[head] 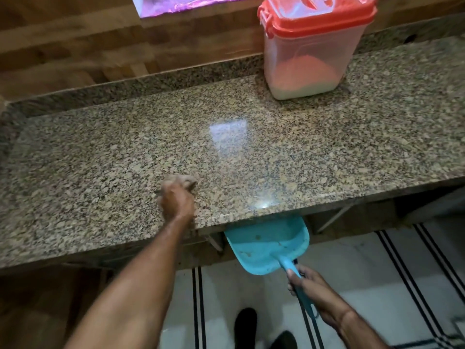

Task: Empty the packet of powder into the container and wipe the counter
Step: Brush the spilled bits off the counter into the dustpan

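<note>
Here, the speckled stone counter (251,147) runs across in front of me, with a wooden wall (75,46) behind it and a shiny pink sheet (181,3) at the top edge. Below, my dark shoes (245,326) stand on a white floor (364,273) with black stripes. My left hand (177,197) lies knuckles-up on the counter near its front edge. It is blurred, with something dim at the fingertips, so I cannot tell whether it holds anything. My right hand (317,295) grips the handle of a blue dustpan (266,245), whose mouth is tucked under the counter's front lip. Its long axis slants from there down to my right. The container (307,59) stands upright at the back right of the counter, its red lid (319,18) on and orange powder (302,71) heaped inside.
</note>
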The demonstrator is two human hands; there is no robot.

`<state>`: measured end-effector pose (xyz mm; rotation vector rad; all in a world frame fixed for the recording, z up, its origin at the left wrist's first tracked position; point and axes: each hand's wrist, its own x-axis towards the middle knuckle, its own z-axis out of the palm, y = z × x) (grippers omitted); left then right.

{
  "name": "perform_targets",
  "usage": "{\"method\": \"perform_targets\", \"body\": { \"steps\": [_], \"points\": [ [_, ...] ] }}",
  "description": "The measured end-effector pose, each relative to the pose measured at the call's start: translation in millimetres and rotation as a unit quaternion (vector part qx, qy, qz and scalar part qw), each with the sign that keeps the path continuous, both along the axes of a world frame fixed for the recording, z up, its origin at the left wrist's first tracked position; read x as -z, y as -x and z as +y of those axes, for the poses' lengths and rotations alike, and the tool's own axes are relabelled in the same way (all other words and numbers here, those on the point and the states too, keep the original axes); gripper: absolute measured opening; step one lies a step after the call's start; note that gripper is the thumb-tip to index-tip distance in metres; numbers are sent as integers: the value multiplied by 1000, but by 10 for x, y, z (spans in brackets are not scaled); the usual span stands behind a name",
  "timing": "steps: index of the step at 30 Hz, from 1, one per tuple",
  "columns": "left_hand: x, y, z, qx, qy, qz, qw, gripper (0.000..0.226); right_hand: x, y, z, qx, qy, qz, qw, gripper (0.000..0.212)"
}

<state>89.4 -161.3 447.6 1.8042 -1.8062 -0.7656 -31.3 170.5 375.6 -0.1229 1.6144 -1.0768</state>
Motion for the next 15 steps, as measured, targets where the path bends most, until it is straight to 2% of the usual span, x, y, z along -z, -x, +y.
{"method": "perform_targets", "body": {
  "steps": [1,3,6,8,9,11,13,15],
  "points": [
    [43,-88,-54,-11,-2,-54,999,21,-5,-13,-18,-1,2,2,1000,18],
    [85,-31,64,88,43,-108,989,16,-10,-53,-59,-5,3,2,1000,18],
    [129,318,573,293,74,-28,953,10,-24,-133,-109,-17,-15,7,1000,18],
    [89,435,755,360,55,2,931,12,-52,-195,-143,-28,-21,14,999,18],
    [54,417,692,352,58,17,934,13,-69,-215,-158,-29,-18,17,999,18],
    [9,178,331,246,77,31,966,18,-92,-240,-173,-28,-9,22,999,18],
    [5,-248,-65,110,71,-63,989,20,-71,-251,-149,-23,-1,27,999,19],
    [70,-592,-206,8,52,-160,986,19,-21,-266,-93,-11,-7,29,999,19]
  ]
}}
